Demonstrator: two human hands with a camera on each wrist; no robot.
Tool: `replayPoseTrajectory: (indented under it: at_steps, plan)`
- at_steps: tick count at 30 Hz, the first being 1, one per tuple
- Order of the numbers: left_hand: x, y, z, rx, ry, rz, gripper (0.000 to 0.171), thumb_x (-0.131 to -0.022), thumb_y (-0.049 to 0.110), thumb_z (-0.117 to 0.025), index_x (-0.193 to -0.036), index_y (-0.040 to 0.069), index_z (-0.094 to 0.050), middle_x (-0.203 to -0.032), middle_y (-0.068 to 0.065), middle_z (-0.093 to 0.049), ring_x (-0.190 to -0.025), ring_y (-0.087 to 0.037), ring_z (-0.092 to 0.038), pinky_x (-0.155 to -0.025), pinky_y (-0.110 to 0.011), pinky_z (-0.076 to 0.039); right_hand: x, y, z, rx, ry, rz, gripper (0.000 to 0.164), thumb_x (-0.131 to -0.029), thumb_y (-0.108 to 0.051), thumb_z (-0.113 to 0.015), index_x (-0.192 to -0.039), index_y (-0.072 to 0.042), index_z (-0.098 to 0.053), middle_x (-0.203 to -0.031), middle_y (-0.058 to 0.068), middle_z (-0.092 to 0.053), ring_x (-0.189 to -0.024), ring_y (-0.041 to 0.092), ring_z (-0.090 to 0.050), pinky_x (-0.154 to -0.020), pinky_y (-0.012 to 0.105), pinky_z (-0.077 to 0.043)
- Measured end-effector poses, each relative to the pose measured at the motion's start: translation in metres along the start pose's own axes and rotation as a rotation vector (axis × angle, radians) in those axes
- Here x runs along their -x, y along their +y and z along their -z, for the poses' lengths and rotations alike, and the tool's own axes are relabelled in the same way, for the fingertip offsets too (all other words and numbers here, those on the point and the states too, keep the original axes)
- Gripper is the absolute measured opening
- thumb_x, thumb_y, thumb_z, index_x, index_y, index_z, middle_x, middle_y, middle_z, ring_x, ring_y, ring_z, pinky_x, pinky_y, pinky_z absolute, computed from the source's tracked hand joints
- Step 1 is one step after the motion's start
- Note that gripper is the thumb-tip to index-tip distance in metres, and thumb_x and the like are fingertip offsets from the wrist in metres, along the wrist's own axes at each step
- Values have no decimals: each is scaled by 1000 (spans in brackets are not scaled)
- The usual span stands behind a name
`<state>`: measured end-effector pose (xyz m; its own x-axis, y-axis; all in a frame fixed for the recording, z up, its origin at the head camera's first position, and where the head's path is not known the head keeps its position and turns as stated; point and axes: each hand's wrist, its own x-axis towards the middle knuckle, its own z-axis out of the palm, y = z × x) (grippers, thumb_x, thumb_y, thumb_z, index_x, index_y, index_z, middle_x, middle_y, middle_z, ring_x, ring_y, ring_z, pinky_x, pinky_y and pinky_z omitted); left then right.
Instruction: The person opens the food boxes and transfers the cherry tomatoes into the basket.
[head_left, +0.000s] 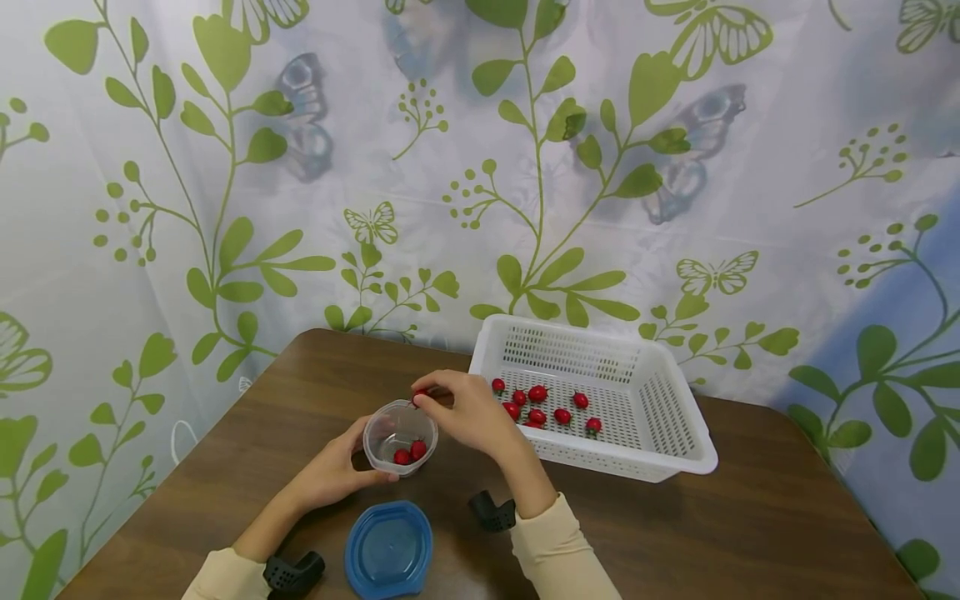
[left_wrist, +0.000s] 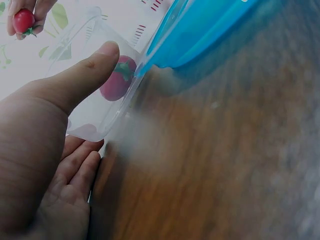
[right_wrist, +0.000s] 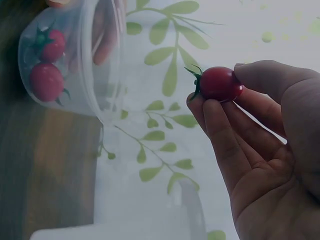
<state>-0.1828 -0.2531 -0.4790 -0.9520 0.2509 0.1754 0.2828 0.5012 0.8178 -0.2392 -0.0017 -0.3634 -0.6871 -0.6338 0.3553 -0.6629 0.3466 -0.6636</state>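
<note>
My left hand (head_left: 335, 473) holds a clear plastic tub (head_left: 385, 427) from its left side, with the thumb along the near wall and the fingers around the far side. Two cherry tomatoes (right_wrist: 46, 81) with green stems lie at the bottom of the tub. Above the tub's far right rim, my right hand (head_left: 477, 414) pinches another cherry tomato (right_wrist: 220, 84) between thumb and fingertips. In the right wrist view its green stem points toward the tub, and the tomato is apart from the rim.
A blue lid (head_left: 389, 550) lies on the brown wooden table (head_left: 637, 533) just in front of the tub. To the right stands a white perforated basket (head_left: 678, 400) with several cherry tomatoes (head_left: 562, 416) in it. A leaf-patterned curtain (head_left: 420, 167) hangs behind the table.
</note>
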Motion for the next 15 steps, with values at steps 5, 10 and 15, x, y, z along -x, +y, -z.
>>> replayPoseTrajectory:
  at_steps: [5, 10, 15]
  plan:
    - [0, 0, -1, -11, 7, 12, 93, -82, 42, -88, -155, 14, -38, -148, -10, -56, -139, -36, -53, -114, -59, -41, 4, -1, 13, -13, 46, -41, 21, -100, -20, -70, -118, -10, -74, -106, 0, -76, -97, 14, -74, -87, 26, -61]
    - [0, 1, -1, -24, 7, 20, 93, -81, 44, -88, -155, 15, -39, -147, -8, -57, -139, -33, -54, -114, -59, -42, 8, 2, 27, -1, 94, -104, 21, -100, -22, -71, -118, -13, -75, -106, -3, -76, -97, 14, -75, -87, 31, -62]
    - [0, 1, -1, -26, 7, 15, 91, -81, 44, -88, -154, 17, -40, -146, -6, -58, -139, -32, -54, -114, -58, -42, 13, 9, 43, 2, 155, -147, 19, -99, -23, -71, -117, -16, -75, -104, -4, -77, -97, 14, -75, -89, 35, -62]
